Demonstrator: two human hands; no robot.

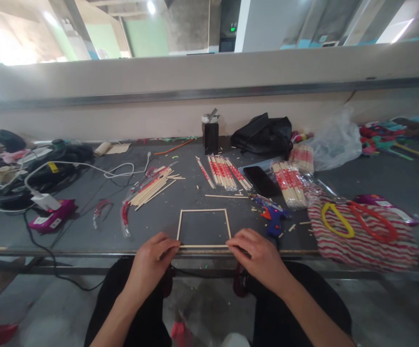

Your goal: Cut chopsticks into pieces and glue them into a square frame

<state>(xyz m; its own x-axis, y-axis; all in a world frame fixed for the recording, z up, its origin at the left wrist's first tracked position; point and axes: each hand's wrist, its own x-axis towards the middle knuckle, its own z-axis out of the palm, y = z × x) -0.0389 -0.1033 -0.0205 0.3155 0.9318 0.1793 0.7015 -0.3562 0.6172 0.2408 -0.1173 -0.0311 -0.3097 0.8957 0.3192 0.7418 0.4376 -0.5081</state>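
Note:
A rectangular frame of thin wooden sticks (204,210) lies at the table's near edge. At its near left corner, my left hand (153,258) has thumb and fingers pinched together on the frame. My right hand (258,253) pinches the near right corner in the same way. The fingertips cover both of those corners. Just right of the frame rests a blue hot glue gun (275,219) with an orange part and a small red light. Beyond the frame is a single loose stick (226,196).
Loose chopsticks (153,190) are piled left of centre, with red-wrapped chopsticks (223,172) farther back. A phone (260,180) and a striped cloth (363,233) with scissors handles (337,220) lie right. A black box (210,137) stands at the back; a white cable (82,164) crosses the left.

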